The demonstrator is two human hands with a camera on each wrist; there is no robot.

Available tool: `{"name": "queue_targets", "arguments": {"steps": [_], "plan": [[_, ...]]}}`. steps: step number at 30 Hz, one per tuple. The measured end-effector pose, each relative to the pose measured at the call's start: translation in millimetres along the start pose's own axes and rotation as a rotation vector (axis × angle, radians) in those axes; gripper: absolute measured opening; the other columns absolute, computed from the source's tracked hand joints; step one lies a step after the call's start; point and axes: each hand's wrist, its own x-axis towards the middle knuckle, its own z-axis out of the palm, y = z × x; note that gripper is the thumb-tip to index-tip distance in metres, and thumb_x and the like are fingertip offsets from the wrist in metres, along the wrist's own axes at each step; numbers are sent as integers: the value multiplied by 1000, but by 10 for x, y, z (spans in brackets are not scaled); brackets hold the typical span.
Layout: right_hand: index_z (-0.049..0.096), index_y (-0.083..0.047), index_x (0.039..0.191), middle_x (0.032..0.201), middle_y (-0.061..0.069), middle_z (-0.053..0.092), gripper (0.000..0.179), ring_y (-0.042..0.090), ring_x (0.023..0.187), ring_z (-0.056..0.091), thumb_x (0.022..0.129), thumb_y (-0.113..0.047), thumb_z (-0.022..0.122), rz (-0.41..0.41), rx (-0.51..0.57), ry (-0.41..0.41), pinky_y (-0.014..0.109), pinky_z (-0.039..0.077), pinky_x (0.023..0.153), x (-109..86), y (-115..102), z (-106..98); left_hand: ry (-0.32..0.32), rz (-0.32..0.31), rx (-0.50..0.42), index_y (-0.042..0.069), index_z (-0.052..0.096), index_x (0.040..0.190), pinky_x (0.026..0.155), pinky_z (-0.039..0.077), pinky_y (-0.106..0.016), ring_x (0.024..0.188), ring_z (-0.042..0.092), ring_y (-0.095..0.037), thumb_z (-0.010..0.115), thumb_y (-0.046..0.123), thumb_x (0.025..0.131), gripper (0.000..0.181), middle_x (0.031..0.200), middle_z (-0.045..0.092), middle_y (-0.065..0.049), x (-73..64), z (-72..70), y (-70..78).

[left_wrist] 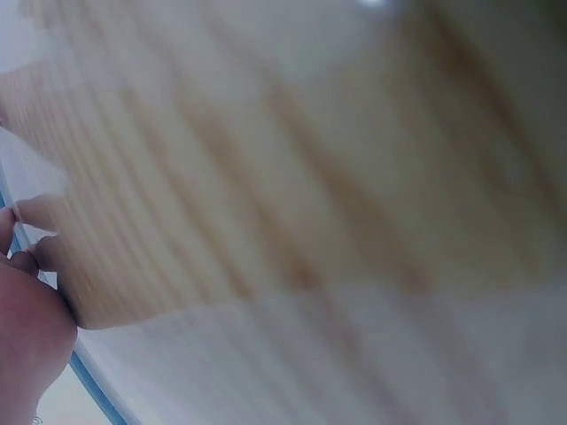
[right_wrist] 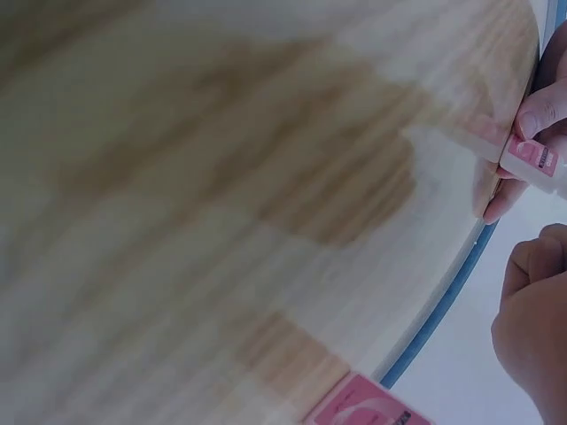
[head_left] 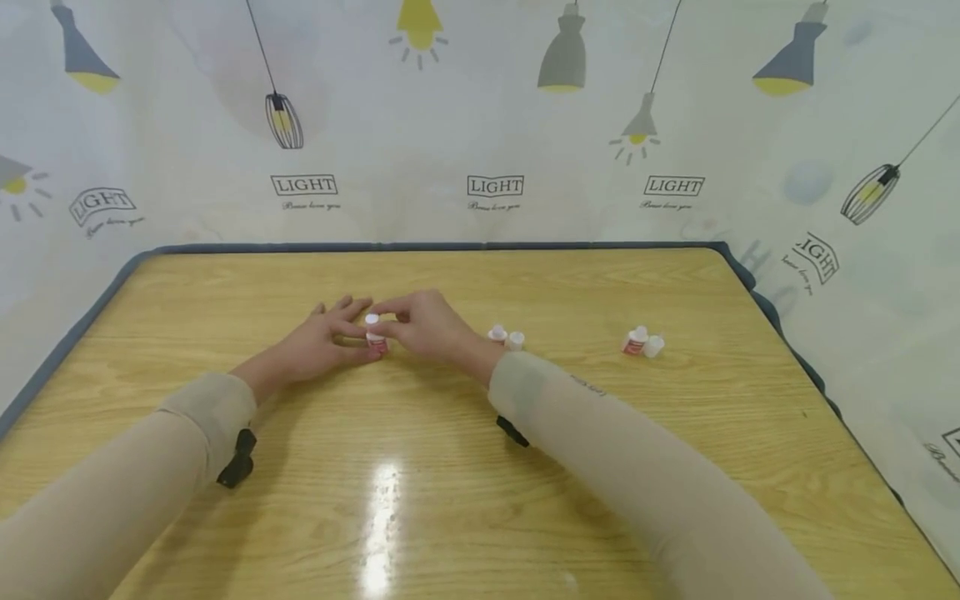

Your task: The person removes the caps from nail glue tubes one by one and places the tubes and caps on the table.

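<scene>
A small white bottle [head_left: 377, 343] with a pink-red label stands upright on the table, left of centre. My left hand [head_left: 309, 348] holds it low down between thumb and a finger, its other fingers spread behind. At the bottle's top, my right hand [head_left: 437, 325] pinches the white cap [head_left: 371, 319] between thumb and index finger. In the right wrist view the bottle's pink label [right_wrist: 533, 158] shows between the left fingers [right_wrist: 542, 113], with the right hand [right_wrist: 536, 310] nearby. In the left wrist view only part of the left hand [left_wrist: 31, 328] appears.
Behind the right forearm stands a second bottle [head_left: 497, 333] with a white cap [head_left: 515, 341] beside it. Farther right is a third bottle [head_left: 636, 340] with its own loose cap [head_left: 654, 347]. The wooden table [head_left: 450, 500] meets a lamp-patterned wall covering [head_left: 420, 125].
</scene>
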Motion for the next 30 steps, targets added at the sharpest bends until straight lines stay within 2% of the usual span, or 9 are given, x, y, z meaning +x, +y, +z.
{"name": "queue_targets", "arguments": {"steps": [3, 5, 7, 10, 16, 20, 24, 30], "plan": [[73, -17, 136, 78, -2, 64, 37, 8, 55, 36, 104, -35, 71, -7, -12, -1, 20, 33, 52, 0, 1, -19, 0, 0, 5, 19, 69, 142, 129, -9, -74, 166, -1, -49, 75, 42, 100, 49, 178, 19, -19, -10, -4, 18], [74, -16, 131, 66, -6, 50, 37, 9, 53, 34, 102, -39, 73, -2, -17, 7, 21, 31, 51, -1, -1, -27, -4, -4, 4, 19, 69, 143, 129, -10, -73, 166, -1, -49, 74, 43, 100, 50, 178, 19, -19, -15, -8, 29], [73, -15, 126, 58, -6, 36, 36, 9, 51, 33, 100, -40, 75, 1, -12, 11, 21, 28, 49, 0, -3, -28, -8, -9, 3, 19, 68, 143, 130, -9, -73, 166, -1, -49, 74, 44, 100, 50, 178, 19, -19, -17, -9, 35], [73, -15, 120, 55, -8, 35, 30, 8, 49, 32, 101, -39, 75, -10, -1, 13, 20, 28, 48, 1, -3, -18, -11, -18, 1, 19, 67, 144, 130, -9, -72, 166, -1, -48, 74, 44, 100, 51, 178, 19, -19, -17, -11, 34], [74, -15, 126, 55, -8, 36, 25, 7, 49, 33, 106, -28, 69, -68, -8, 7, 19, 29, 47, -7, 12, -7, -14, -12, 24, 17, 66, 145, 130, -7, -73, 166, 1, -48, 74, 43, 100, 53, 178, 19, -20, -2, -22, 22], [71, -15, 131, 56, -7, 35, 31, 8, 49, 31, 106, -32, 69, -77, -14, 10, 19, 27, 47, -24, 13, -4, -16, -15, 32, 17, 66, 146, 130, -7, -73, 167, 2, -47, 73, 44, 100, 53, 178, 20, -19, 1, -34, 26], [69, -13, 128, 55, -6, 36, 33, 8, 47, 30, 105, -37, 69, -77, -15, 32, 19, 26, 46, -33, -15, 9, -12, -21, 30, 16, 66, 145, 131, -7, -72, 166, 1, -48, 74, 43, 100, 53, 177, 20, -20, -9, -46, 31], [71, -12, 129, 55, -6, 38, 28, 8, 47, 33, 107, -29, 67, -81, -6, 35, 19, 28, 47, -45, -45, 36, -18, -20, 24, 16, 67, 145, 130, -8, -72, 167, 1, -47, 73, 44, 101, 52, 178, 20, -19, -17, -38, 0]]}}
